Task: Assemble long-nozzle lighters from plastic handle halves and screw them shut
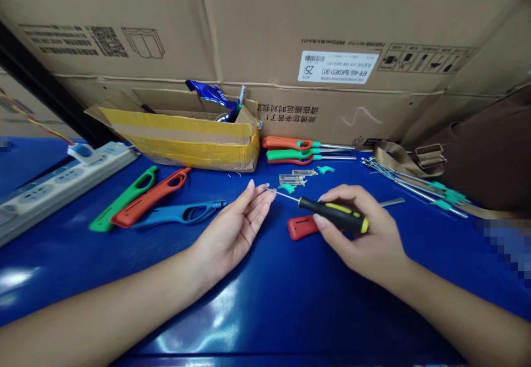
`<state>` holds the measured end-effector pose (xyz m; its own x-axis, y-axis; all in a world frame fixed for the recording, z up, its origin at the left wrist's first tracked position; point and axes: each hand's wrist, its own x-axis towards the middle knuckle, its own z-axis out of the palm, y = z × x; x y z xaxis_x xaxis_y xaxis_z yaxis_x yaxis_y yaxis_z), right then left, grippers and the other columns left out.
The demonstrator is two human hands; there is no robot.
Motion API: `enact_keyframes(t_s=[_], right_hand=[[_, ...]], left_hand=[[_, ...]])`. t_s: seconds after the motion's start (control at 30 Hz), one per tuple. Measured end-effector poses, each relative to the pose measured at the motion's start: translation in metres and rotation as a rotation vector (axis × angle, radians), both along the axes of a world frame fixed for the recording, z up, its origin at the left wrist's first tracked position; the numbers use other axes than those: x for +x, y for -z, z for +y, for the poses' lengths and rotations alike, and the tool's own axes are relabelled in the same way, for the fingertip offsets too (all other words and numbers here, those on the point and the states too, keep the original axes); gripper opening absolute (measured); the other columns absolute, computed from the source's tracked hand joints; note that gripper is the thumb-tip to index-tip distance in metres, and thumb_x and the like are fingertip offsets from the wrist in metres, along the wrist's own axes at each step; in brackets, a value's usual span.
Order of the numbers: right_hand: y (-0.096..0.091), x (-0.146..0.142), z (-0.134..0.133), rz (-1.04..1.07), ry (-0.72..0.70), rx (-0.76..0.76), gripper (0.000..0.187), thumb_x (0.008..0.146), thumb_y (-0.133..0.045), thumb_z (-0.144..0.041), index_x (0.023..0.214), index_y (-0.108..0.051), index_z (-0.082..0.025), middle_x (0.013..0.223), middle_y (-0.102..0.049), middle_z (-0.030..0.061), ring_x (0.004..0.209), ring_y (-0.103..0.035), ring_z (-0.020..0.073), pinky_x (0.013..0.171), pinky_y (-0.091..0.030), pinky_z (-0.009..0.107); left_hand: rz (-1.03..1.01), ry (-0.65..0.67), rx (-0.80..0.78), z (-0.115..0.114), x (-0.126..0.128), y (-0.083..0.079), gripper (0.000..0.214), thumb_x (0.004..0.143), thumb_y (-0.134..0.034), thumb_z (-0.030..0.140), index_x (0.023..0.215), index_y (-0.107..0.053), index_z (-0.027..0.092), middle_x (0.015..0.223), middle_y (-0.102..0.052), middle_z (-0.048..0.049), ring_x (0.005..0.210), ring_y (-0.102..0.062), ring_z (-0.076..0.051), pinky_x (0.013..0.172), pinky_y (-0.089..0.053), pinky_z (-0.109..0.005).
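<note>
My right hand (365, 234) is closed around the black and yellow handle of a screwdriver (332, 214), its thin shaft pointing left. My left hand (236, 226) is palm up with the thumb apart and the fingers loosely extended; the screwdriver's tip meets its fingertips. Whether a tiny screw sits there is too small to tell. Under my right hand lies a red lighter casing (301, 227), partly hidden. Beyond the screwdriver are clear plastic fuel tanks (292, 179) and small teal triggers (287, 189). Left of my left hand lies a blue lighter casing (176, 215).
Green (122, 201) and orange (151, 198) casings lie at left beside a power strip (62, 184). A taped cardboard box (178, 143) stands behind them. Assembled long-nosed lighters (290, 154) are stacked at the back. Metal tubes with teal parts (431, 190) lie right, near a brown bag (485, 151).
</note>
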<state>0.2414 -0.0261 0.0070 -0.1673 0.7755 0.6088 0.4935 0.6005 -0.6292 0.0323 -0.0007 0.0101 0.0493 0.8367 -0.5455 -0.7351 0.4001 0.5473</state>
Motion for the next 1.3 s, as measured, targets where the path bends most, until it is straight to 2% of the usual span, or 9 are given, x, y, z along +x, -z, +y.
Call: enact_keyframes(t_s=[0.13,0.2,0.27,0.33,0.43,0.53,0.77,0.97,1.3], right_hand=[[-0.007,0.011,0.012,0.343,0.083,-0.058,0.012,0.087,-0.074,-0.024,0.096,-0.066,-0.023,0.072,-0.062,-0.0016,0.051,-0.058,0.0124,0.046,-0.049,0.027],[-0.010,0.017,0.021,0.527,0.052,-0.066,0.013,0.088,-0.074,-0.028,0.097,-0.066,-0.023,0.062,-0.055,-0.0055,0.042,-0.049,0.0103,0.041,-0.046,0.027],[-0.013,0.022,0.029,0.648,0.042,-0.039,0.014,0.088,-0.075,-0.031,0.095,-0.066,-0.023,0.058,-0.051,-0.0077,0.040,-0.045,0.0095,0.040,-0.046,0.026],[-0.017,0.026,0.036,0.702,0.051,-0.008,0.016,0.088,-0.076,-0.033,0.091,-0.064,-0.023,0.063,-0.054,-0.0068,0.042,-0.046,0.0092,0.038,-0.046,0.026],[-0.024,0.030,0.040,0.693,0.057,0.008,0.017,0.090,-0.073,-0.035,0.088,-0.063,-0.022,0.081,-0.063,-0.0024,0.046,-0.053,0.0091,0.039,-0.050,0.027],[-0.029,0.031,0.039,0.627,0.013,-0.011,0.016,0.092,-0.070,-0.034,0.091,-0.059,-0.022,0.087,-0.068,-0.0008,0.050,-0.060,0.0107,0.042,-0.054,0.028],[-0.024,0.014,0.021,0.500,-0.002,-0.095,0.023,0.092,-0.070,-0.039,0.093,-0.051,-0.026,0.074,-0.064,-0.0041,0.035,-0.050,0.0082,0.032,-0.043,0.024],[-0.010,-0.001,0.004,0.522,-0.041,-0.056,0.016,0.094,-0.067,-0.030,0.092,-0.053,-0.026,0.070,-0.062,-0.0053,0.036,-0.048,0.0073,0.034,-0.042,0.024],[-0.007,0.001,0.002,0.488,-0.074,-0.051,0.012,0.095,-0.065,-0.027,0.092,-0.053,-0.026,0.075,-0.063,-0.0054,0.036,-0.047,0.0071,0.032,-0.039,0.024]], left_hand=[[0.098,0.241,0.123,-0.005,0.001,0.008,0.031,0.100,-0.065,0.036,0.104,-0.076,0.007,0.109,-0.079,-0.0155,0.098,-0.078,-0.016,0.083,-0.064,-0.017],[0.205,0.367,0.213,-0.008,0.000,0.014,0.028,0.095,-0.072,0.032,0.110,-0.075,0.009,0.113,-0.079,-0.0147,0.103,-0.076,-0.017,0.092,-0.061,-0.020],[0.406,0.460,0.348,-0.009,-0.002,0.020,0.037,0.086,-0.080,0.025,0.119,-0.073,0.012,0.113,-0.079,-0.0116,0.099,-0.076,-0.017,0.095,-0.061,-0.025],[0.689,0.487,0.572,-0.009,-0.004,0.024,0.051,0.078,-0.085,0.023,0.126,-0.070,0.015,0.114,-0.078,-0.0090,0.096,-0.075,-0.018,0.096,-0.060,-0.032],[1.061,0.475,0.917,-0.007,-0.006,0.028,0.058,0.076,-0.085,0.029,0.131,-0.069,0.019,0.118,-0.076,-0.0090,0.102,-0.071,-0.022,0.101,-0.056,-0.039],[1.237,0.531,1.043,-0.006,-0.004,0.030,0.055,0.079,-0.084,0.037,0.130,-0.070,0.021,0.123,-0.074,-0.0105,0.109,-0.069,-0.026,0.103,-0.052,-0.042],[1.304,0.610,1.226,-0.004,0.001,0.031,0.033,0.086,-0.078,0.029,0.118,-0.075,0.023,0.110,-0.077,-0.0079,0.103,-0.069,-0.024,0.096,-0.053,-0.038],[1.263,0.673,1.256,-0.004,-0.004,0.031,0.038,0.084,-0.081,0.034,0.120,-0.075,0.023,0.102,-0.076,-0.0073,0.097,-0.069,-0.022,0.091,-0.054,-0.033],[1.255,0.669,1.245,-0.006,-0.008,0.029,0.038,0.081,-0.084,0.032,0.117,-0.078,0.024,0.095,-0.075,-0.0071,0.091,-0.068,-0.022,0.086,-0.055,-0.032]])
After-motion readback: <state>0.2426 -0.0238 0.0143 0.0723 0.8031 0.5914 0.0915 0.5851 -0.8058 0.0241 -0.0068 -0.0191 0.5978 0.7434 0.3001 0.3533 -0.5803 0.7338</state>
